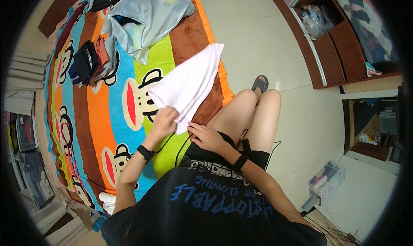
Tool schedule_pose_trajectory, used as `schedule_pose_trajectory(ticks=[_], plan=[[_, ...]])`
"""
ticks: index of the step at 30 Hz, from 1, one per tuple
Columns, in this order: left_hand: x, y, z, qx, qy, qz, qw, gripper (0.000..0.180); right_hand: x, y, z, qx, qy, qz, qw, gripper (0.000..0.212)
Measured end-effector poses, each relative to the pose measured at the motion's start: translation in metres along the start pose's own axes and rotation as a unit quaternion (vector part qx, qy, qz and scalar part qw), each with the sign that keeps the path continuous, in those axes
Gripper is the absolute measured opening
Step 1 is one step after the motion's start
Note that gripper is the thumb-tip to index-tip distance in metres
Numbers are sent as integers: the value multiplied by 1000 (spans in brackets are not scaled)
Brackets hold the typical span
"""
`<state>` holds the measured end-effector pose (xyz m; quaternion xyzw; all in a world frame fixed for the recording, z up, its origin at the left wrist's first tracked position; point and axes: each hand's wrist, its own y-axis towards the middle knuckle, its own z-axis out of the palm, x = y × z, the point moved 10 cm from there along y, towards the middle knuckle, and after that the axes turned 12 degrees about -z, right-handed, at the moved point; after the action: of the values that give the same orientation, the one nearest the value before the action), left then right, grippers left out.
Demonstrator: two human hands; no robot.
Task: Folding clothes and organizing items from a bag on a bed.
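The left hand was clenched on a corner of the white cloth that lay on the striped blanket, while the right hand, fingers released, rested at its edge; the folding seemed mid-way, and the next fold probably needed a flat, aligned edge.

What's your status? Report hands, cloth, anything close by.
Left hand in a closed grip on the pale pink cloth. Right hand flat at its near corner. Cloth spread on striped blanket. Folded clothes pile and plastic bag lie apart.
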<state>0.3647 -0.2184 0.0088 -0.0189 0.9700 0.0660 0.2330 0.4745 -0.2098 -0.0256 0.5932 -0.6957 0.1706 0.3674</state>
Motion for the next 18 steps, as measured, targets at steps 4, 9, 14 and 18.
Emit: schedule_pose_trajectory(ticks=[4, 9, 14, 18], plan=[[0, -10, -6, -46, -53, -82, 994, 21, -9, -4, 0, -26, -8, 15, 1000, 36], [-33, -5, -37, -72, -62, -39, 995, 18, -11, -2, 4, -21, -13, 20, 999, 30], [-10, -21, 12, 33, 23, -92, 995, 28, -18, -2, -1, -42, -17, 50, 998, 24], [-20, -13, 5, 99, -21, -158, 982, 31, -18, -1, -9, -93, 7, 35, 995, 21]])
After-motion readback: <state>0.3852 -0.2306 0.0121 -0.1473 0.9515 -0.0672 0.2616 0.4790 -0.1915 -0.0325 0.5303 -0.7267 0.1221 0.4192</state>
